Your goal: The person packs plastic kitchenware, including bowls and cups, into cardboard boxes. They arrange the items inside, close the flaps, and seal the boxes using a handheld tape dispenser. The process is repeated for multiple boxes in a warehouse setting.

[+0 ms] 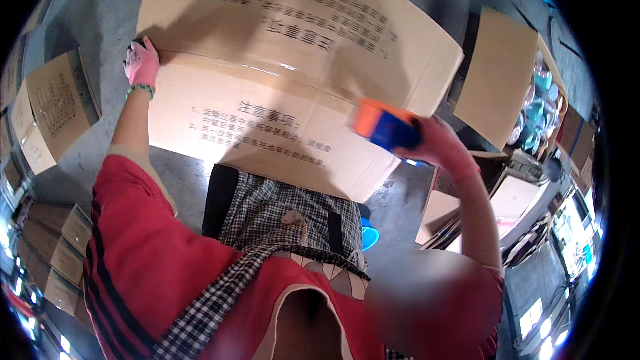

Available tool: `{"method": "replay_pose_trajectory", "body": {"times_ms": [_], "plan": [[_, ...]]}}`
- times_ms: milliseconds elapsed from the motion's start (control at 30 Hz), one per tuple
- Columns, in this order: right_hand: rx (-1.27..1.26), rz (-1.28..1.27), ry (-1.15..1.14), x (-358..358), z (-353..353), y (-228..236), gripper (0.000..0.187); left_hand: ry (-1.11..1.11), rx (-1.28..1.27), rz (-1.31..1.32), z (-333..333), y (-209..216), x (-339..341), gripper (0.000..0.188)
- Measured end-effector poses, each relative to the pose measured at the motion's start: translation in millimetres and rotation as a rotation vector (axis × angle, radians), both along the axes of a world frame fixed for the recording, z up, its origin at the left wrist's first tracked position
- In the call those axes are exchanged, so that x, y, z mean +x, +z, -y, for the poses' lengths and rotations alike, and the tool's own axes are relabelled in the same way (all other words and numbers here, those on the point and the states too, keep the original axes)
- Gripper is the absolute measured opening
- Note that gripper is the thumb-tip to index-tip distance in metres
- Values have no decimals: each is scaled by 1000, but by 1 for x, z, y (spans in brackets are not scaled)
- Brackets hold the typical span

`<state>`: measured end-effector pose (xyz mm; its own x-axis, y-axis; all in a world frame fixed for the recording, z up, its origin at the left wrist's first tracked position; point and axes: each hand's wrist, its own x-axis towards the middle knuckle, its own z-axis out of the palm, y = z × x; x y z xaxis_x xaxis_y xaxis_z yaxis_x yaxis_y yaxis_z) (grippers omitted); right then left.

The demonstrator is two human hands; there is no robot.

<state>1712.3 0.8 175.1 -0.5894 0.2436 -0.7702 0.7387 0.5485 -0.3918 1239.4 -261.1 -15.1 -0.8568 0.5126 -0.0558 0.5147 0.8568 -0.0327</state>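
Note:
A large cardboard box (267,130) with dark printing lies in front of me, a seam running across between its two panels. A glossy strip, seemingly clear tape, shows along part of that seam. My left hand (142,67), in a pink glove with dark fingertips, grips the box's left edge at the seam's end. In my right hand (443,147), also gloved in pink, is an orange and blue tape dispenser (387,125), slightly blurred. It is over the right part of the box, near the seam; whether it touches the cardboard I cannot tell.
At the right stands an open carton (497,80) containing several clear and greenish round items (539,110). Below it are flattened cardboard pieces (447,213). More cartons (57,107) stand at the left on the grey floor (180,160). A blue basin (370,235) is beside my checked apron.

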Motion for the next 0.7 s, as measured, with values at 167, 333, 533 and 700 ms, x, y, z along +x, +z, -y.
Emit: {"method": "replay_pose_trajectory", "body": {"times_ms": [167,333,533,700], "plan": [[54,218,-21,163,-22,-12,55,-826,-537,-455,-16,-1,186,63],[-32,170,-44,151,-27,-45,53,-437,14,493,-114,53,434,79],[-57,76,-72,172,-24,-59,59,-87,-17,252,-155,29,480,87],[0,85,-62,249,-45,-40,57,-86,-34,154,-147,22,481,89]]}}
